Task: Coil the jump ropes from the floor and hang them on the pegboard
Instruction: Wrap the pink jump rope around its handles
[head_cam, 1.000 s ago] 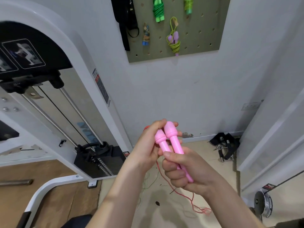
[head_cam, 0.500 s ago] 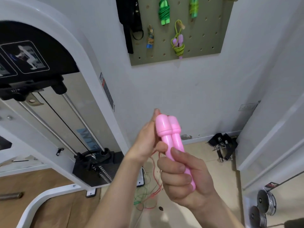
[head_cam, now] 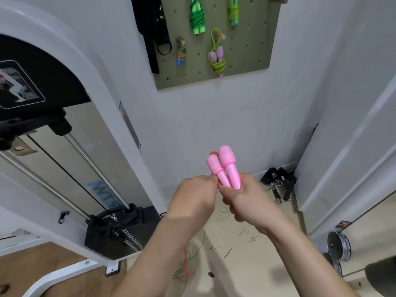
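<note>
Two pink jump rope handles [head_cam: 225, 167] stand side by side, tips up, in front of the wall. My right hand [head_cam: 246, 200] grips their lower ends. My left hand [head_cam: 194, 199] is curled against them from the left, its fingertips pinching at the handles' base. The rope's thin red cord [head_cam: 185, 266] hangs below my arms and lies on the floor beside a green cord [head_cam: 198, 246]. The olive pegboard [head_cam: 252, 67] hangs high on the wall and carries a coiled green rope [head_cam: 197, 19], a yellow-green rope with purple handles [head_cam: 217, 58] and a small blue-handled bundle [head_cam: 181, 52].
A white cable weight machine [head_cam: 100, 116] with a black weight stack [head_cam: 120, 230] fills the left side. Black straps [head_cam: 153, 33] hang at the pegboard's left edge. Black gear [head_cam: 279, 183] lies by the baseboard. Weight plates [head_cam: 338, 245] lean at the right by a white panel.
My left hand dropped from the handles' tops to their base, next to my right hand. The handle tips now stand clear above both hands.
</note>
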{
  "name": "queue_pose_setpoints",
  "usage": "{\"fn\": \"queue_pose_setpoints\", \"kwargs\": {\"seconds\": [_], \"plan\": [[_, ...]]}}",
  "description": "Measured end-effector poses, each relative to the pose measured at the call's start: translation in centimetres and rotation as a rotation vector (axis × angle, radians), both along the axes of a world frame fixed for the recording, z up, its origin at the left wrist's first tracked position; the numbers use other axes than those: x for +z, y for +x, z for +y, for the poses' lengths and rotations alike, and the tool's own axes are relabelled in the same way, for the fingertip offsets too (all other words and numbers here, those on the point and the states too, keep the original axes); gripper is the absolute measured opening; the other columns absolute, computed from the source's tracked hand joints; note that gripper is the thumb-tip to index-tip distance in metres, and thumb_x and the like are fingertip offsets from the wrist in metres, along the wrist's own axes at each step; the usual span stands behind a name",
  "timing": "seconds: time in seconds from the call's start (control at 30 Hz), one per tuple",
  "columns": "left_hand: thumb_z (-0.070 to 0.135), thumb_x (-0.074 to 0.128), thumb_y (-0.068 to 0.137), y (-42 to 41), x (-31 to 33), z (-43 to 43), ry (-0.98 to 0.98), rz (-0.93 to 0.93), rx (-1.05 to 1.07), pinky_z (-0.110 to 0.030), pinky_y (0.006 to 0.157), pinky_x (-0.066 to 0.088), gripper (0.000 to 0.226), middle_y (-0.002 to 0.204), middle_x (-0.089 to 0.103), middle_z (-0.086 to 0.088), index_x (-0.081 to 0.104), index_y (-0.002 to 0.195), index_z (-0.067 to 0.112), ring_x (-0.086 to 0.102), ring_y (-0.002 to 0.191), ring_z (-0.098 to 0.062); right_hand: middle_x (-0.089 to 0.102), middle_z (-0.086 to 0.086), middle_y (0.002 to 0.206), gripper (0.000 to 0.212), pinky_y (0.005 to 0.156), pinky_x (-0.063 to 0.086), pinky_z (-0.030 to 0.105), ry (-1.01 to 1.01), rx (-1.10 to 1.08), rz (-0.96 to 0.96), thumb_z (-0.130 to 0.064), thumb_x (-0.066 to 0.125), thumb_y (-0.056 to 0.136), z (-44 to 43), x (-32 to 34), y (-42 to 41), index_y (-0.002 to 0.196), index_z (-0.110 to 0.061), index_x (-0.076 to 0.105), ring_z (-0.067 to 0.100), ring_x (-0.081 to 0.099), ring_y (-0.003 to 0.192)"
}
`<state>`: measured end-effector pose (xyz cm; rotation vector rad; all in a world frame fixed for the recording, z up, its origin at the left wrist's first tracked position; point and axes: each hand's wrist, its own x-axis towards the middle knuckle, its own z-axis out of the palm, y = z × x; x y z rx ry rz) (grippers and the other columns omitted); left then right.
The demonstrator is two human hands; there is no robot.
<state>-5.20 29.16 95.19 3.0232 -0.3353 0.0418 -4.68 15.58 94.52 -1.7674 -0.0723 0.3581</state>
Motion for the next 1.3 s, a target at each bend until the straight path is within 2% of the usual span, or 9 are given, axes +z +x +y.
{"fn": "queue_pose_setpoints", "kwargs": {"seconds": [0.17, 0.3, 0.5, 0.63, 0.77, 0.93, 1.07, 1.2, 1.3], "plan": [[0.011, 0.042, 0.096, -0.4, 0.3, 0.4, 0.096, -0.095, -0.132, -0.032, 0.065, 0.032, 0.029, 0.099, 0.059, -0.005, 0.049, 0.122, 0.019, 0.059, 0.090, -0.029, 0.055, 0.002, 0.074, 0.007, 0.052, 0.036, 0.031, -0.629, 0.009, -0.285, -0.018, 0.049, 0.092, -0.6, -0.4, 1.9, 0.087, -0.015, 0.052, 0.024, 0.051, 0.065], [0.009, 0.046, 0.093, 0.0, 1.5, 2.1, 0.075, -0.149, -0.224, -0.032, 0.064, 0.039, 0.023, 0.094, 0.061, 0.001, 0.057, 0.108, 0.022, 0.059, 0.088, -0.026, 0.057, 0.007, 0.088, 0.005, 0.059, 0.032, 0.032, -1.015, 0.256, -0.348, -0.013, 0.046, 0.091, -0.5, 0.9, 1.4, 0.094, -0.017, 0.045, 0.026, 0.046, 0.072], [0.007, 0.069, 0.069, 0.8, 2.3, 3.4, 0.021, -0.161, -0.549, -0.029, 0.047, 0.046, 0.012, 0.061, 0.055, 0.002, 0.066, 0.071, 0.018, 0.055, 0.057, -0.023, 0.062, 0.010, 0.104, 0.022, 0.067, 0.041, 0.033, -1.352, 0.716, -0.492, -0.004, 0.048, 0.086, -0.9, 3.6, 0.5, 0.106, -0.014, 0.050, 0.030, 0.058, 0.088], [0.039, 0.059, 0.084, 1.3, 3.1, 4.6, -0.223, -0.048, -0.635, -0.030, 0.065, 0.049, 0.019, 0.075, 0.068, 0.008, 0.074, 0.087, 0.027, 0.057, 0.074, -0.012, 0.062, 0.007, 0.099, 0.023, 0.063, 0.030, 0.032, -1.481, 0.916, -0.703, -0.006, 0.047, 0.088, -1.2, 5.5, 0.0, 0.109, -0.015, 0.051, 0.026, 0.042, 0.071], [0.024, 0.079, 0.071, 0.6, 3.7, 5.0, -0.830, 0.291, -0.380, -0.018, 0.069, 0.048, 0.014, 0.075, 0.072, 0.011, 0.077, 0.085, 0.025, 0.064, 0.076, -0.002, 0.052, -0.003, 0.077, 0.005, 0.054, 0.030, 0.026, -1.200, 0.979, -0.629, -0.024, 0.048, 0.095, -2.2, 7.2, -0.4, 0.099, -0.021, 0.051, 0.018, 0.041, 0.063], [0.004, 0.069, 0.071, -0.4, 3.3, 3.1, -1.516, 0.546, -0.109, -0.016, 0.054, 0.048, 0.019, 0.057, 0.066, 0.004, 0.073, 0.056, 0.015, 0.060, 0.052, -0.006, 0.046, 0.002, 0.069, 0.022, 0.056, 0.037, 0.030, -0.544, 0.957, -0.324, -0.022, 0.060, 0.094, -2.3, 8.3, 0.3, 0.078, -0.016, 0.047, 0.014, 0.041, 0.059], [0.006, 0.041, 0.095, -1.6, 0.1, 1.4, -1.740, 0.459, 0.358, -0.029, 0.060, 0.043, 0.030, 0.055, 0.059, -0.007, 0.056, 0.069, 0.004, 0.051, 0.062, -0.022, 0.045, -0.001, 0.057, 0.022, 0.043, 0.031, 0.019, -0.168, 0.808, -0.016, -0.018, 0.064, 0.088, -2.9, 6.9, 0.2, 0.078, -0.004, 0.051, 0.011, 0.038, 0.043], [0.010, 0.045, 0.065, -1.8, 0.1, 0.4, -1.611, 0.342, 0.221, -0.023, 0.044, 0.026, 0.013, 0.052, 0.041, -0.006, 0.056, 0.059, 0.007, 0.036, 0.047, -0.016, 0.044, -0.005, 0.054, 0.012, 0.042, 0.023, 0.017, 0.049, 0.778, 0.070, -0.018, 0.060, 0.089, -3.2, 5.4, 0.2, 0.080, -0.020, 0.068, 0.011, 0.032, 0.042], [0.011, 0.045, 0.071, -1.8, 0.1, 0.8, -1.498, 0.328, 0.098, -0.021, 0.043, 0.025, 0.018, 0.049, 0.044, -0.007, 0.058, 0.059, 0.009, 0.037, 0.041, -0.009, 0.044, 0.000, 0.056, 0.017, 0.042, 0.025, 0.019, 0.149, 0.745, 0.097, -0.017, 0.058, 0.090, -3.2, 5.0, 0.3, 0.082, -0.024, 0.072, 0.011, 0.031, 0.042]]}}
